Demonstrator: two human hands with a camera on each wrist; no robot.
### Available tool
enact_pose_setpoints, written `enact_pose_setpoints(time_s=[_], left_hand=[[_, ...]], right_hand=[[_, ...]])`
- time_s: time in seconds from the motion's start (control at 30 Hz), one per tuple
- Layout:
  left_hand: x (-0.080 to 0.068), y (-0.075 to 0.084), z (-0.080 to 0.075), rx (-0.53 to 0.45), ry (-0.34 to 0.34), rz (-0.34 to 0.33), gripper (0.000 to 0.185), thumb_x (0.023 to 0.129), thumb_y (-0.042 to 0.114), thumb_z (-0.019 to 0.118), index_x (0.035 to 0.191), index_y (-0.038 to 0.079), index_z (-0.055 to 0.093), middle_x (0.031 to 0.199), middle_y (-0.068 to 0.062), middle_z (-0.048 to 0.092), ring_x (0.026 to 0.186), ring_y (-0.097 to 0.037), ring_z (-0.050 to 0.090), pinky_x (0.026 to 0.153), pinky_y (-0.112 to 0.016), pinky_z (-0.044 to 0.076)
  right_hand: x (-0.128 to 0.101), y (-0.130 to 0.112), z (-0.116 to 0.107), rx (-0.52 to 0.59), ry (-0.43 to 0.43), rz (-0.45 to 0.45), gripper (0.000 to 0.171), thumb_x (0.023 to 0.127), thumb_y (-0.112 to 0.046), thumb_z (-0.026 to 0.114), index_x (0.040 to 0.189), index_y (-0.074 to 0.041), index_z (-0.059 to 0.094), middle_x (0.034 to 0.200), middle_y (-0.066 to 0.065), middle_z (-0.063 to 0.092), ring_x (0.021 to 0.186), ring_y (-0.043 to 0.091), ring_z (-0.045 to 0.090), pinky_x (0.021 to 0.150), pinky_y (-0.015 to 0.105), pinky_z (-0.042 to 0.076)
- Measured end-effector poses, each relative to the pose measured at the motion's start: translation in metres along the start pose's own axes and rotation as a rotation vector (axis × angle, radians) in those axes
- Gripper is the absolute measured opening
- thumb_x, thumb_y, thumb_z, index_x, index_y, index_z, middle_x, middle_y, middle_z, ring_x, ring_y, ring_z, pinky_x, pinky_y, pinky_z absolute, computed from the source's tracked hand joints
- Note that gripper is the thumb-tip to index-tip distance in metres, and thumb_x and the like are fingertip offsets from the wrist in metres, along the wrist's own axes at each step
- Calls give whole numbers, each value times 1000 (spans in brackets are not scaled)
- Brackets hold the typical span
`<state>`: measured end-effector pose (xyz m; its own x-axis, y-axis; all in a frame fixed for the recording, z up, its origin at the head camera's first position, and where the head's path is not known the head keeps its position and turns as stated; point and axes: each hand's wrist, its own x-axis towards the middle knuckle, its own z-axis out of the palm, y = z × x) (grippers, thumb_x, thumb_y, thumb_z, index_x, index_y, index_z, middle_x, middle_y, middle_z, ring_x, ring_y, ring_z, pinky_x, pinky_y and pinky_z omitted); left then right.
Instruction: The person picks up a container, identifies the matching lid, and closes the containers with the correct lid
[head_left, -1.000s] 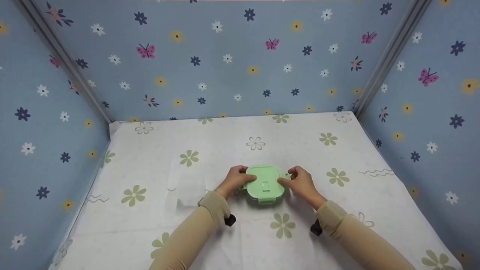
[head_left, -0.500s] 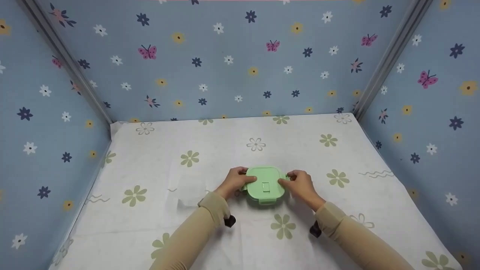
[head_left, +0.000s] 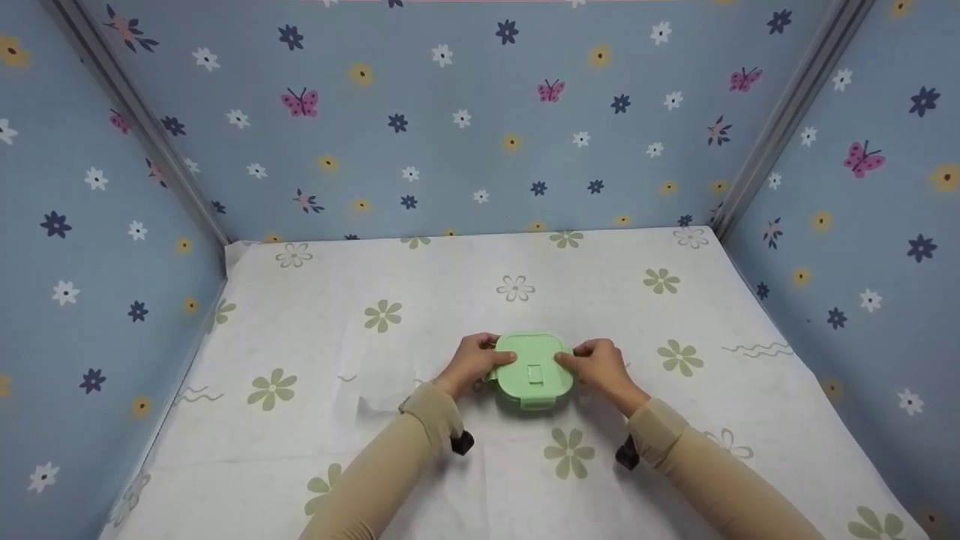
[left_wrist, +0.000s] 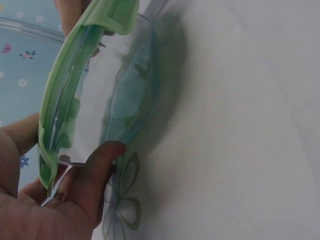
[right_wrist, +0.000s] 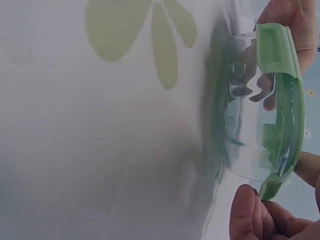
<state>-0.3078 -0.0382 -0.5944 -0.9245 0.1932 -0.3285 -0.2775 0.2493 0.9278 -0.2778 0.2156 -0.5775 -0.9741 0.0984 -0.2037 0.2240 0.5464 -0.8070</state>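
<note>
A food container (head_left: 534, 367) with a light green lid and a clear body sits on the cloth, lid up. My left hand (head_left: 474, 361) grips its left side, thumb on top of the lid and fingers below the rim, against the clear wall. My right hand (head_left: 602, 367) pinches the right side, with its thumb on the lid and its curled fingers by the side clip (right_wrist: 272, 187). Folded down against the body is the front clip (right_wrist: 275, 50). Through the clear wall, I cannot make out any contents. The far side is hidden in the wrist views.
A white cloth (head_left: 315, 300) with green flowers covers the table. Blue patterned panels (head_left: 465, 97) stand at the back and both sides, joined by grey corner posts (head_left: 787, 112). A small raised fold (head_left: 375, 407) lies left of the left wrist.
The right clip, which stuck out beside the lid, no longer shows there in the head view. My right hand has moved slightly inward; the left keeps its grip.
</note>
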Motion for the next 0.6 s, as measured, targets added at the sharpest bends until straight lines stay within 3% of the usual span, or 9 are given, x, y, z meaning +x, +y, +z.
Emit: enact_pose_setpoints(time_s=[0.33, 0.6], left_hand=[[-3, 1, 3, 15, 21, -1, 54, 95, 25, 84, 141, 1, 67, 130, -11, 72, 110, -19, 65, 93, -28, 54], [-2, 2, 2, 14, 27, 2, 51, 95, 25, 83, 139, 2, 68, 124, -11, 72, 102, -17, 64, 83, -24, 52]], right_hand=[[4, 2, 0, 48, -23, 34, 36, 96, -23, 83, 113, 8, 74, 109, 20, 76, 85, 17, 70, 69, 28, 63], [8, 2, -3, 31, -55, 19, 29, 98, -22, 81, 106, 5, 76, 96, 11, 75, 77, 14, 67, 66, 26, 61]])
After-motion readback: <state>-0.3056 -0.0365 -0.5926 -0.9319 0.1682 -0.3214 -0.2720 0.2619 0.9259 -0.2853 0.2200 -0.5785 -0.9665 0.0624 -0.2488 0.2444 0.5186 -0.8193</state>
